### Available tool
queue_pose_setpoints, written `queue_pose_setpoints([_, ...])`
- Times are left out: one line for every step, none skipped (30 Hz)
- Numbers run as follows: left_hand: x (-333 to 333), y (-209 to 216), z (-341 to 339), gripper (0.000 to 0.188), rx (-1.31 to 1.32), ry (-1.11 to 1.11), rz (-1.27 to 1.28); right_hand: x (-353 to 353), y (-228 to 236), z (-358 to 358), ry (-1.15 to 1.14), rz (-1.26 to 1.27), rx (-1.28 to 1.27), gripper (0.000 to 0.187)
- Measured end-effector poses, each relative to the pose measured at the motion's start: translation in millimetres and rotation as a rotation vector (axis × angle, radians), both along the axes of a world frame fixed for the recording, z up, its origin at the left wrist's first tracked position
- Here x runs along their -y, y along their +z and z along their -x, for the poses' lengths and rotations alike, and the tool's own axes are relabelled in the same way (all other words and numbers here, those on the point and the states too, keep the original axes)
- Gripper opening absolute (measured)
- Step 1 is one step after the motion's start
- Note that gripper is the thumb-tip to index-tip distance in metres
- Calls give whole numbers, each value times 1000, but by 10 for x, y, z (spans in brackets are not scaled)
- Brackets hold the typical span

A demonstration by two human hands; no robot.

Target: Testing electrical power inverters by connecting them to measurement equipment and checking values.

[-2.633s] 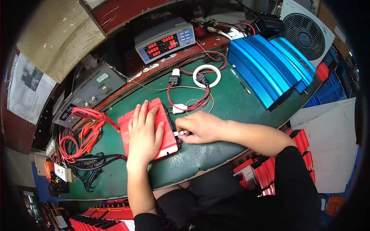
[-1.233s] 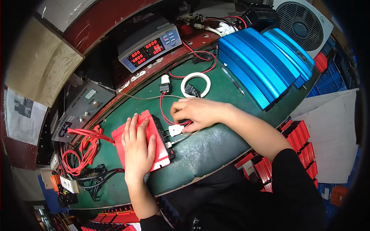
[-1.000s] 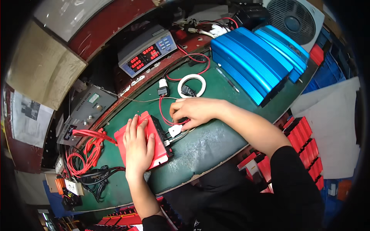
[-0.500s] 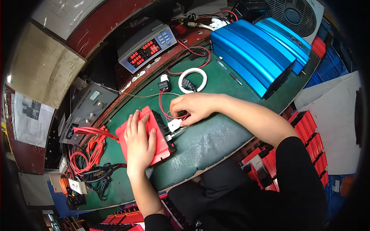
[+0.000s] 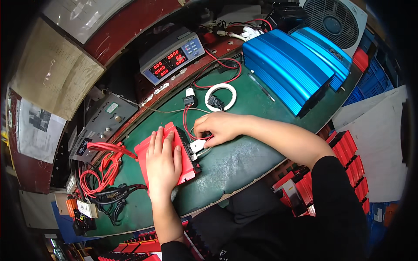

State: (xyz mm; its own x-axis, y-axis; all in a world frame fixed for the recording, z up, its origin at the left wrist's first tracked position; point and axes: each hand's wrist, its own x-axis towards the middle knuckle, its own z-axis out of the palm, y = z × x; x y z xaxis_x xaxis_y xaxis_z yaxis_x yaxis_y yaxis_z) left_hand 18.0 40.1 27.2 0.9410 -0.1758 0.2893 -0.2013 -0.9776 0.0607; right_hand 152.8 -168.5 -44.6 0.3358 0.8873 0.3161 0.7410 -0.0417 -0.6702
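A red metal box with a black end panel [image 5: 188,170], resembling a power inverter, lies on the green bench top [image 5: 226,174]. My left hand [image 5: 163,163] rests flat across its red top, fingers stretched out. At the black end, my right hand [image 5: 220,129] pinches a white plug [image 5: 197,145] between thumb and fingers. The plug is right up against the end panel; how far it is in is hidden. Thin red wires [image 5: 184,122] loop from under my right hand to a black connector [image 5: 190,100]. Thick red cables [image 5: 114,148] leave the box's other end.
A meter with red digits [image 5: 172,60] stands behind the bench, a grey power supply [image 5: 102,122] at left. Blue ribbed cases [image 5: 287,65] stand back right, near a pen [image 5: 261,87]. A white ring [image 5: 233,93] lies beyond my right hand. Black cables [image 5: 117,195] pile at left.
The whole view has shifted slightly. The white plug appears a little closer to the box's black end. My left hand stays flat on the box.
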Motion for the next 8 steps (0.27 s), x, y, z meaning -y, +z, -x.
queue_pose_setpoints([57, 44, 41, 39, -59, 13, 105, 18, -12, -6, 9, -34, 52, 27])
queue_pose_setpoints([92, 85, 92, 40, -115, 37, 205, -8, -8, 13, 3, -27, 44, 26])
queue_pose_setpoints([172, 102, 160, 51, -101, -30, 164, -6, -15, 14, 5, -51, 52, 25])
queue_pose_setpoints([263, 109, 249, 64, -115, -88, 81, -1, -26, 8, 7, -74, 61, 25])
queue_pose_setpoints([362, 118, 316, 72, -137, -87, -32, -3, -8, 17, 4, -38, 53, 24])
queue_pose_setpoints([431, 77, 358, 78, -193, -51, -85, -5, -10, 34, -9, -46, 44, 25])
queue_pose_setpoints([421, 0, 349, 79, -146, -32, -183, -16, -9, 48, -22, -54, 35, 25])
queue_pose_setpoints([421, -129, 323, 80, -109, -10, -276, -17, 1, 85, -70, -44, 22, 26])
